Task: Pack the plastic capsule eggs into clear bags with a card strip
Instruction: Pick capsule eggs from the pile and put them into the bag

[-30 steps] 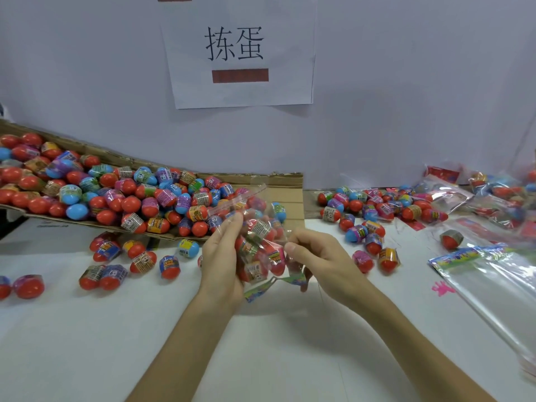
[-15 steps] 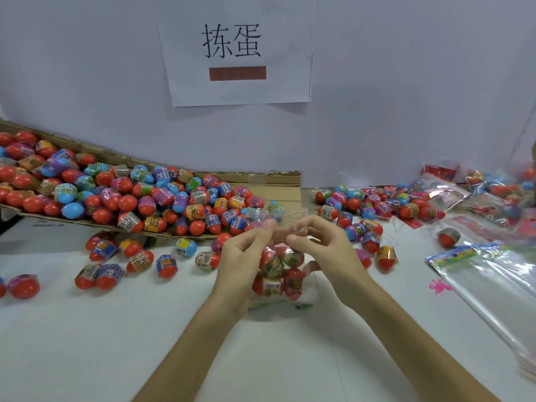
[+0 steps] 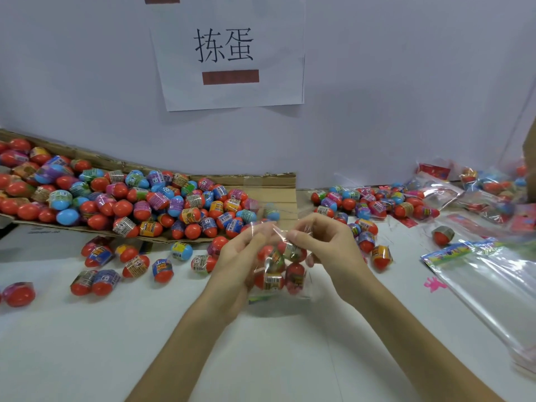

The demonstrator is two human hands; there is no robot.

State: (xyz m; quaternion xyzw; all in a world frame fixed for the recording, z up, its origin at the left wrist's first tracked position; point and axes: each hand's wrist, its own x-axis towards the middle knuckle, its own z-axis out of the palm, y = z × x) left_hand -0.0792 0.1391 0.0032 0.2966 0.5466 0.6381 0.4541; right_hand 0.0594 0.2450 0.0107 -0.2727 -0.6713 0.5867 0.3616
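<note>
Head view — both hands meet over the middle of the white table. Left hand and right hand each pinch the top of a clear bag between thumb and curled fingers, with the film bunched between the two thumbs. The bag hangs upright from the pinch; its bottom is at or just above the table — cannot tell which. Inside it are several capsule eggs, red halves with printed wraps, stacked together. A green card strip lies along the bag's bottom edge.

Left of the hands, a cardboard tray runs along the wall, heaped with more eggs. Loose eggs lie on the table in front of it. To the right sit a second heap, filled bags behind it, and a stack of empty bags near the table edge. A paper sign hangs on the wall above.
</note>
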